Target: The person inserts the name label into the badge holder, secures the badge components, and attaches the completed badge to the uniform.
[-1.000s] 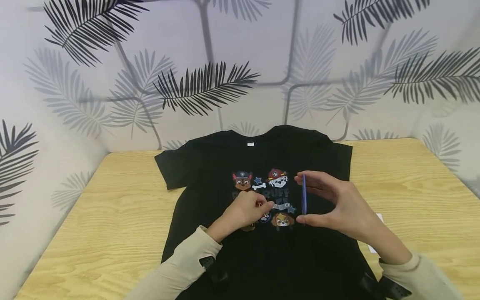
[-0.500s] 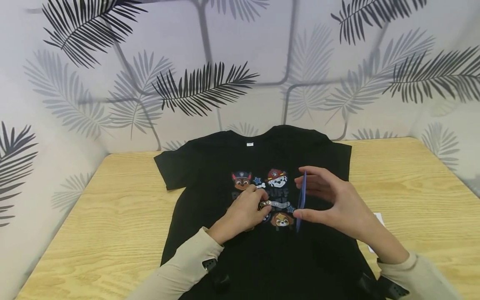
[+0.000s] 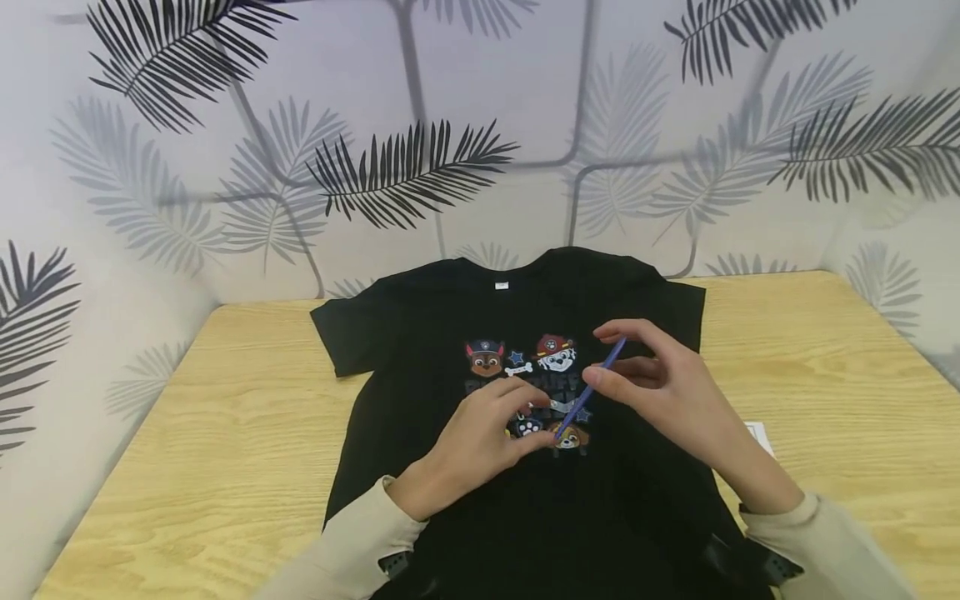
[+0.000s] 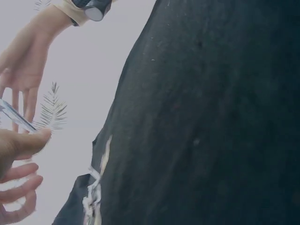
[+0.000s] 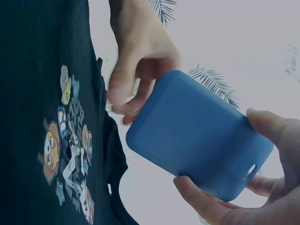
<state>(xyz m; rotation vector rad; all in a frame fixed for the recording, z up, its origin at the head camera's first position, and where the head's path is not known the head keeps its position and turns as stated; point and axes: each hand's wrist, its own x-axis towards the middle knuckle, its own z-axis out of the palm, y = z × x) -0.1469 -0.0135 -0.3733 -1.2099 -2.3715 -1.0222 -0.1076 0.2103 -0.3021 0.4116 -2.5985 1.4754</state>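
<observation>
A flat blue card holder (image 5: 197, 136) with rounded corners and a small slot near one end hangs over the black T-shirt (image 3: 412, 350). My right hand (image 3: 675, 392) grips it by its long edges; thumb and fingers show on opposite edges in the right wrist view. In the head view the holder is seen nearly edge-on, tilted, its lower end at the thumb tip of my left hand (image 3: 480, 429). The left fingers are loosely bent and stand apart from that thumb in the left wrist view. The shirt lies spread out, with cartoon dogs printed on its chest.
The shirt covers the middle of a pale wooden table (image 3: 217, 417). A white card or paper (image 3: 759, 435) lies partly hidden behind the right forearm. A wall with a leaf pattern (image 3: 495, 100) rises behind the table's back edge.
The card holder has turned from nearly upright to a slant, its lower end now farther left. My left hand has unfolded somewhat, its thumb reaching down and right to the holder's end.
</observation>
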